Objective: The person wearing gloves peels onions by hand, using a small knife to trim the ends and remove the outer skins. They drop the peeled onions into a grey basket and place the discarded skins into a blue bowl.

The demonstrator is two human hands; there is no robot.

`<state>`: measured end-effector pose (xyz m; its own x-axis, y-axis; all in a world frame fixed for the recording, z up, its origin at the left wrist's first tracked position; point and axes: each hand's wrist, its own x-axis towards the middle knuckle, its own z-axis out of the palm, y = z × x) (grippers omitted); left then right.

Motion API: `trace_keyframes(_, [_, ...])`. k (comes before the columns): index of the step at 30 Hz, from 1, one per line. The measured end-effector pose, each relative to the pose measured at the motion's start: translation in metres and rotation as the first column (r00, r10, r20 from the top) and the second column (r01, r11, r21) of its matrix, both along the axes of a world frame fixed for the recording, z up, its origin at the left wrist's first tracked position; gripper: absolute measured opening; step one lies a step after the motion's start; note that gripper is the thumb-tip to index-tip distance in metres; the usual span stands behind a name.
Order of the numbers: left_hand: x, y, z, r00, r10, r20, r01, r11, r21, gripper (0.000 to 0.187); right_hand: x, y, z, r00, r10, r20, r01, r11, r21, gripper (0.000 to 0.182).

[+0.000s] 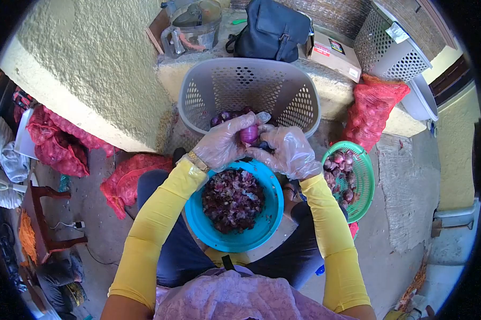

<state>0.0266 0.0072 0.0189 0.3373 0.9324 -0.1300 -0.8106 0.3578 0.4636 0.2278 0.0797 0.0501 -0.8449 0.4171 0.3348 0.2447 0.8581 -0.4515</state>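
Observation:
A smooth, shiny red onion [249,134] is gripped in the fingers of my left hand [219,143], which wears a clear plastic glove. My right hand [291,150], gloved the same way, is closed close beside the onion. Something dark shows at its fingertips, too hidden to name. Both hands are above the far rim of a blue basin [275,205] that holds a heap of dark purple onion skins [233,200]. Just beyond them stands a tall grey perforated basket [197,88], with several red onions [225,115] at its bottom, partly covered by my hands.
A green basket [367,184] of onions with dry skins sits on the right. Red mesh sacks [376,109] stand behind it, and more mesh sacks [136,178] lie at the left. On the ledge are a black bag [275,29] and a cardboard box [333,56]. A wall [91,64] bounds the left.

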Motion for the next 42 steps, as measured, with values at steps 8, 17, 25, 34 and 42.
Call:
trace_keyframes(8, [0.002, 0.009, -0.015, 0.990, 0.126, -0.069, -0.124, 0.992, 0.034, 0.042, -0.004, -0.009, 0.001, 0.976, 0.053, 0.209, -0.057, 0.998, 0.011, 0.053])
trace_keyframes(17, [-0.006, 0.007, -0.007, 0.983, 0.086, -0.163, -0.092, 0.995, -0.026, 0.046, -0.002, -0.014, 0.022, 0.959, 0.139, 0.246, -0.134, 0.990, -0.038, 0.059])
trace_keyframes(25, [-0.009, 0.005, -0.006, 0.999, 0.039, -0.024, -0.038, 0.999, 0.025, 0.047, -0.002, 0.000, -0.006, 0.999, -0.004, 0.042, 0.000, 0.996, 0.094, 0.048])
trace_keyframes(34, [-0.006, 0.003, 0.002, 0.996, -0.053, -0.071, 0.053, 0.999, -0.009, 0.047, 0.001, -0.002, 0.002, 0.989, -0.117, -0.086, 0.123, 0.991, 0.056, 0.055])
trace_keyframes(42, [0.000, 0.003, 0.002, 0.995, -0.008, -0.103, 0.000, 0.997, -0.078, 0.037, 0.001, 0.002, 0.004, 0.989, -0.139, 0.058, 0.137, 0.990, 0.035, 0.059])
